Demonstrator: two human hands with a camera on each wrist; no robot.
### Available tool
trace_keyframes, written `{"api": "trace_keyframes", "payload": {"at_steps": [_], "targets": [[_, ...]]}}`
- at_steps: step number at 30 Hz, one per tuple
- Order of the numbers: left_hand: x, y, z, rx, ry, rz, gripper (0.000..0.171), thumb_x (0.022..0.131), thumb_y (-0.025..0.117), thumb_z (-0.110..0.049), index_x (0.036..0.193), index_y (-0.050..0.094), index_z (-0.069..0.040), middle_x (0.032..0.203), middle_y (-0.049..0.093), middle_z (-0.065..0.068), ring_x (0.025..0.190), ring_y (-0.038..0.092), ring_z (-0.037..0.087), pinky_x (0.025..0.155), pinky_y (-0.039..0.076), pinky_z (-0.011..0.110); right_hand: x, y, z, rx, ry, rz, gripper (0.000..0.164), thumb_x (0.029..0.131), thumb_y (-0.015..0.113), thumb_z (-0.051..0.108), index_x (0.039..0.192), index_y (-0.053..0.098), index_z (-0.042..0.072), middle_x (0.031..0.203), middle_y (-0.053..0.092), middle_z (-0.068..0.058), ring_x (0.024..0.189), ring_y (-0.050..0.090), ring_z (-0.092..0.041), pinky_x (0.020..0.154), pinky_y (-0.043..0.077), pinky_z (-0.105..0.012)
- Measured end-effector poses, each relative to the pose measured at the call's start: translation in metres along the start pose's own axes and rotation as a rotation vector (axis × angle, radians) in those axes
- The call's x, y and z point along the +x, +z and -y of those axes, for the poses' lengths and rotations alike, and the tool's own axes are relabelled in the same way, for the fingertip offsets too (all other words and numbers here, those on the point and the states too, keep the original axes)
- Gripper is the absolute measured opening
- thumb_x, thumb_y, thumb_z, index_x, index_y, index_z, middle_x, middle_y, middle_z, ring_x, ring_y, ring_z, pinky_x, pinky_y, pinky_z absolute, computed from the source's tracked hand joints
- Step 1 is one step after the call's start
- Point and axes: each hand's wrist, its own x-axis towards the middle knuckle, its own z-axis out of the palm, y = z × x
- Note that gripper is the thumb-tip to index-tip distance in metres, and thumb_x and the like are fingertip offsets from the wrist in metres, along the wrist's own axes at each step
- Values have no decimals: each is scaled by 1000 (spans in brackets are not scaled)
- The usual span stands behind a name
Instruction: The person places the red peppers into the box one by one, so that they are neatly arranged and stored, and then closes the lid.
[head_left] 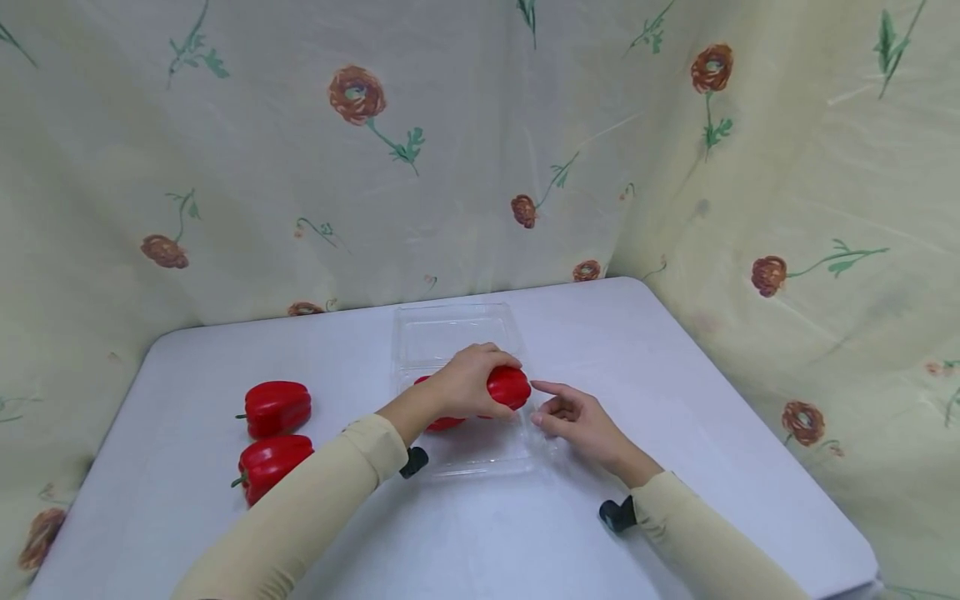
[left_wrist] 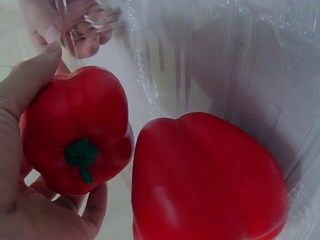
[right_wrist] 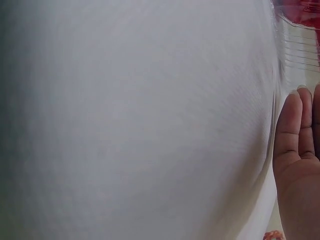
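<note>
My left hand [head_left: 467, 385] grips a red bell pepper [head_left: 510, 387] over the right part of a clear plastic clamshell box [head_left: 480, 467]. In the left wrist view, thumb and fingers wrap round this pepper [left_wrist: 95, 110], its green stem facing the camera. Beside it in the box lies another red pepper [left_wrist: 205, 175]; in the head view my left wrist partly covers the red [head_left: 445, 424] there. My right hand [head_left: 581, 423] is at the box's right side, forefinger extended close to the held pepper. Its fingers [right_wrist: 289, 122] look straight in the right wrist view; whether they touch the box I cannot tell.
Two more red peppers, one farther back [head_left: 277, 408] and one nearer [head_left: 273, 465], lie on the white table [head_left: 600, 333] to the left. The box's lid [head_left: 453, 333] is folded back, away from me. Flower-printed curtains [head_left: 465, 167] hang behind and beside the table.
</note>
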Motion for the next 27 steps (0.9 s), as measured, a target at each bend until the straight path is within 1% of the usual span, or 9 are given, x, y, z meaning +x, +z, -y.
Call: {"api": "trace_keyframes", "payload": {"at_steps": [4, 6, 9, 12, 16, 19, 25, 27], "targets": [[2, 2, -1, 63, 14, -12, 74, 73, 85, -39, 139, 56, -22, 128, 56, -3, 120, 46, 18, 94, 43, 42, 1, 0, 0, 1, -2, 1, 58, 92, 72, 24, 145, 49, 18, 105, 63, -13, 87, 63, -26, 77, 55, -29], [3, 2, -1, 65, 18, -8, 73, 73, 86, -38, 138, 56, -21, 127, 57, -3, 120, 46, 18, 95, 42, 43, 1, 0, 1, 3, -1, 5, 59, 93, 71, 23, 146, 48, 17, 106, 63, -14, 87, 62, -27, 76, 55, -29], [4, 3, -1, 47, 16, 14, 74, 74, 86, -35, 139, 56, -19, 128, 56, -1, 120, 46, 19, 95, 44, 43, 0, 1, 7, 13, 7, 10, 59, 93, 71, 20, 147, 47, 14, 106, 62, -16, 87, 62, -28, 76, 55, -29], [5, 4, -2, 40, 10, 32, 75, 73, 87, -34, 139, 55, -19, 128, 55, 0, 120, 47, 20, 93, 47, 43, -5, 1, 20, 12, 9, 15, 58, 93, 70, 18, 146, 47, 10, 105, 62, -17, 87, 62, -28, 76, 55, -30], [6, 6, -2, 43, -18, 45, 76, 73, 88, -33, 139, 55, -20, 130, 54, -1, 121, 46, 21, 89, 51, 40, -11, 2, 34, -4, 10, 17, 56, 94, 69, 16, 145, 48, 6, 104, 62, -18, 85, 61, -27, 77, 55, -30], [6, 8, -2, 43, -30, 53, 77, 72, 89, -32, 140, 54, -21, 130, 54, 0, 121, 47, 22, 86, 53, 39, -10, 2, 30, 2, 6, 13, 57, 94, 69, 15, 145, 47, 5, 104, 62, -18, 85, 61, -27, 76, 55, -30], [6, 13, -1, 102, -36, 76, 79, 69, 91, -30, 139, 54, -25, 129, 53, 0, 120, 47, 21, 84, 54, 37, -2, 2, 2, 7, 1, 0, 60, 93, 71, 20, 147, 47, 11, 104, 63, -14, 84, 62, -25, 74, 55, -29], [5, 16, -1, 119, -42, 86, 80, 68, 92, -29, 138, 54, -26, 129, 52, 0, 120, 47, 21, 84, 55, 37, -1, 2, -3, 8, -10, 1, 59, 93, 72, 22, 146, 48, 13, 103, 63, -14, 83, 62, -25, 74, 55, -29]]}}
